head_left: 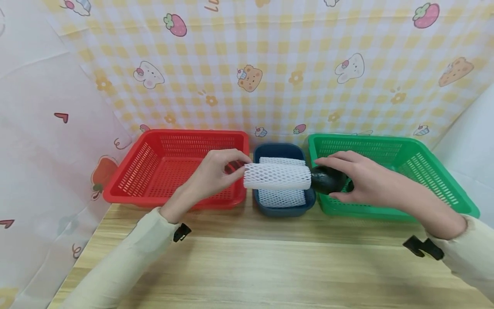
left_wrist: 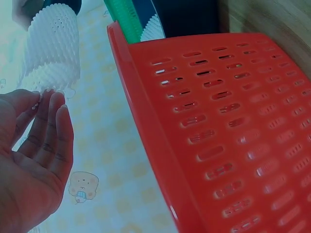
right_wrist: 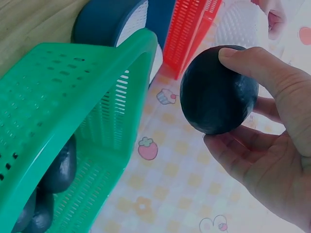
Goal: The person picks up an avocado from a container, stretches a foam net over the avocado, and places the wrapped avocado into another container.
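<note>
Cloth with yellow and white checks, printed with strawberries, cupcakes and little bears, hangs across the far side. Nearer lies a pale wood-grain surface. Two slotted plastic baskets stand at its far part: a green basket on the right and a red basket on the left. Between them sits a much smaller dark blue container with rounded corners.

Pale sleeves cover both forearms down to the wrists. The left hand comes in over the near right part of the red basket, its fingers pinching the left end of a white foam net. The right hand is over the left part of the green basket, thumb and fingers curled around a dark fruit, smooth and rounded.

The foam net lies sideways in the air above the blue container, and the left end of the dark fruit meets its right opening; how far inside it reaches, I cannot tell. Below, more foam netting rests in the blue container. Inside the green basket, the right wrist view shows other dark fruits close together.
</note>
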Demonstrator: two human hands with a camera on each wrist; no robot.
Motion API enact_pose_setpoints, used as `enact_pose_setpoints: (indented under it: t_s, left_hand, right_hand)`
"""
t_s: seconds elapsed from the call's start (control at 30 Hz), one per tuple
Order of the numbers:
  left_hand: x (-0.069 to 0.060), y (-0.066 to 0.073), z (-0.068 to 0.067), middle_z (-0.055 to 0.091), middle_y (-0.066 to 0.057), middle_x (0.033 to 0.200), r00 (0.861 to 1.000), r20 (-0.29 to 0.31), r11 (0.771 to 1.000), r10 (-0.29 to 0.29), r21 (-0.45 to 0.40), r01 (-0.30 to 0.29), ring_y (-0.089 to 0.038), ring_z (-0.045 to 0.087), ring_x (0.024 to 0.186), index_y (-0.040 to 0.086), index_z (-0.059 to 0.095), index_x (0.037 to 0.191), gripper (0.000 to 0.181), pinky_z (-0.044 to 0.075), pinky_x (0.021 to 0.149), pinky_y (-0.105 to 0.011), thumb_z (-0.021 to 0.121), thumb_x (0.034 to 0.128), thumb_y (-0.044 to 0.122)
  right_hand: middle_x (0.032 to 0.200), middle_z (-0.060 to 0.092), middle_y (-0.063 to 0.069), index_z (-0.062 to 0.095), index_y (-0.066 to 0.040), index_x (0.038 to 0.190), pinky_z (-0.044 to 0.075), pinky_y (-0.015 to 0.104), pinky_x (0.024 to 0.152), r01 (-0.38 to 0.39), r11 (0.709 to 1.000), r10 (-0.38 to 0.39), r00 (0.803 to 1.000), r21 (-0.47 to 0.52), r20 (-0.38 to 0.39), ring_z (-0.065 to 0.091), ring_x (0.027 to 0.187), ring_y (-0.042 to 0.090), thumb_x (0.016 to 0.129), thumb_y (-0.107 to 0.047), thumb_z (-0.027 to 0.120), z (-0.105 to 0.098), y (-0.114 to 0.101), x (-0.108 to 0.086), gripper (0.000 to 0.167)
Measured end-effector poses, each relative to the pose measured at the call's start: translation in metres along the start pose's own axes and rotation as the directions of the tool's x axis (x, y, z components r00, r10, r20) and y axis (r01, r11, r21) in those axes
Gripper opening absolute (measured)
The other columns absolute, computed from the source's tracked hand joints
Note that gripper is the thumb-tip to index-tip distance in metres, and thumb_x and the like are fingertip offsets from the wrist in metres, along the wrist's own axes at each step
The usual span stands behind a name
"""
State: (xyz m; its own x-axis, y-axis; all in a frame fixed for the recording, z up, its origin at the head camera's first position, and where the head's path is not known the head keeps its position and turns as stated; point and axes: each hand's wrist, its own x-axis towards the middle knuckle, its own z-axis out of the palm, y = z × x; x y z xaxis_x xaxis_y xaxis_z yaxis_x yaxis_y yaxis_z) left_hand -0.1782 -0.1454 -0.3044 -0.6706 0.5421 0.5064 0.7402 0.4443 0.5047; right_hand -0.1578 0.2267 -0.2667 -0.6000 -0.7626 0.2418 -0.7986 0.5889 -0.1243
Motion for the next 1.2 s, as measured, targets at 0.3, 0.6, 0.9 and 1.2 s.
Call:
enact_pose_setpoints:
  t_s: [0.3, 0.6, 0.9, 1.2]
  left_hand:
    - [0.003, 0.003, 0.002, 0.072, -0.008, 0.109, 1.0, 0.0, 1.0, 0.002, 0.006, -0.002, -0.015, 0.068, 0.085, 0.003, 0.074, 0.114, 0.033, 0.058, 0.071, -0.029, 0.084, 0.0828, 0.004]
    - [0.002, 0.008, -0.004, 0.071, 0.0, 0.115, 0.997, 0.078, 1.0, -0.005, 0.026, 0.003, -0.011, 0.064, 0.093, 0.009, 0.072, 0.123, 0.04, 0.056, 0.076, -0.029, 0.08, 0.0836, 0.008]
    - [0.011, 0.032, 0.011, 0.062, -0.002, 0.136, 0.97, 0.183, 0.968, 0.159, 0.164, -0.19, -0.016, 0.057, 0.116, 0.014, 0.063, 0.139, 0.051, 0.049, 0.092, -0.034, 0.07, 0.0903, 0.027]
    - [0.031, 0.048, 0.04, 0.062, -0.004, 0.137, 0.945, 0.228, 0.923, 0.235, 0.253, -0.29, -0.017, 0.058, 0.122, 0.013, 0.06, 0.142, 0.057, 0.048, 0.097, -0.03, 0.077, 0.0917, 0.036]
  right_hand:
    - [0.124, 0.062, 0.007, 0.05, -0.017, 0.149, 0.053, 0.045, 0.078, 0.055, 0.998, -0.055, 0.998, 0.005, -0.011, 0.057, 0.111, 0.027, 0.073, -0.019, 0.092, 0.002, -0.004, 0.01, 0.087]
    - [0.121, 0.063, 0.007, 0.06, -0.015, 0.14, 0.055, 0.044, 0.076, 0.102, 0.995, -0.102, 0.994, 0.006, -0.039, 0.057, 0.108, 0.026, 0.071, -0.019, 0.093, 0.003, -0.003, 0.012, 0.077]
    - [0.119, 0.064, 0.007, 0.061, -0.013, 0.139, 0.056, 0.043, 0.076, 0.102, 0.995, -0.102, 0.994, 0.006, -0.036, 0.059, 0.105, 0.024, 0.071, -0.021, 0.093, 0.005, -0.003, 0.013, 0.075]
    - [0.125, 0.064, 0.006, 0.058, -0.013, 0.143, 0.056, 0.04, 0.075, 0.042, 0.996, -0.042, 0.999, 0.081, -0.003, 0.06, 0.108, 0.024, 0.075, -0.018, 0.092, 0.004, -0.011, 0.017, 0.076]
